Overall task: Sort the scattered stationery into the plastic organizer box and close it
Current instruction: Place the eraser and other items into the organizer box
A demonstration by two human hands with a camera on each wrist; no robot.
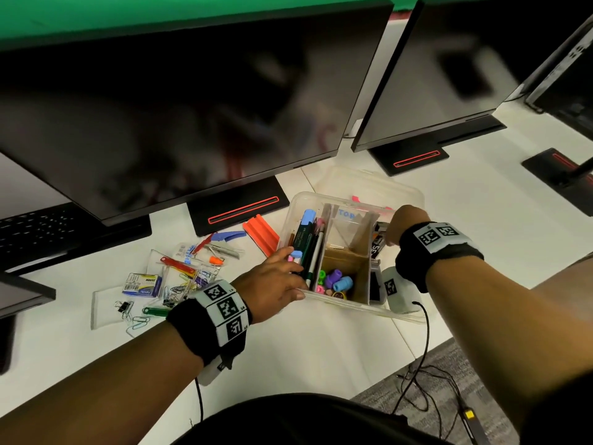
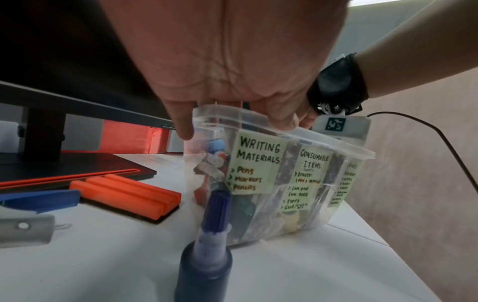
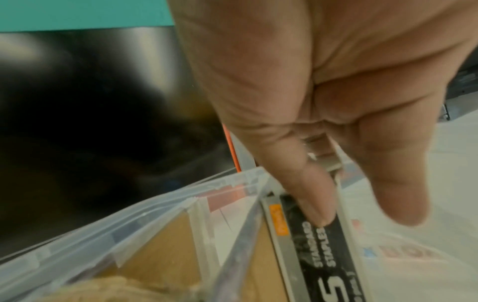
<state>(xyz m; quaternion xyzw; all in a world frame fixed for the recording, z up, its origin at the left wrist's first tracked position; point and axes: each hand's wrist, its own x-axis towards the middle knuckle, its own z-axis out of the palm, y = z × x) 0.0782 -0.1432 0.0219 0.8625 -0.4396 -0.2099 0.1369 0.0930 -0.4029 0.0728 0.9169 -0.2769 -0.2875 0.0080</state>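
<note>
Two hands: left hand (image 1: 270, 283) curls fingers (image 2: 182, 124) over the organizer box (image 1: 353, 304) rim, right hand (image 1: 407, 223) pinches the stapler (image 3: 319, 253).

The clear box (image 1: 359, 308) is sitting open on the bench (image 1: 321, 348), its lid (image 1: 369, 181) lying behind it. Pens (image 1: 308, 242) are leaning in its left compartment and a black stapler (image 3: 318, 255) is resting in the right one. Clips (image 1: 179, 284) and an orange block (image 1: 261, 237) are lying to its left.
</note>
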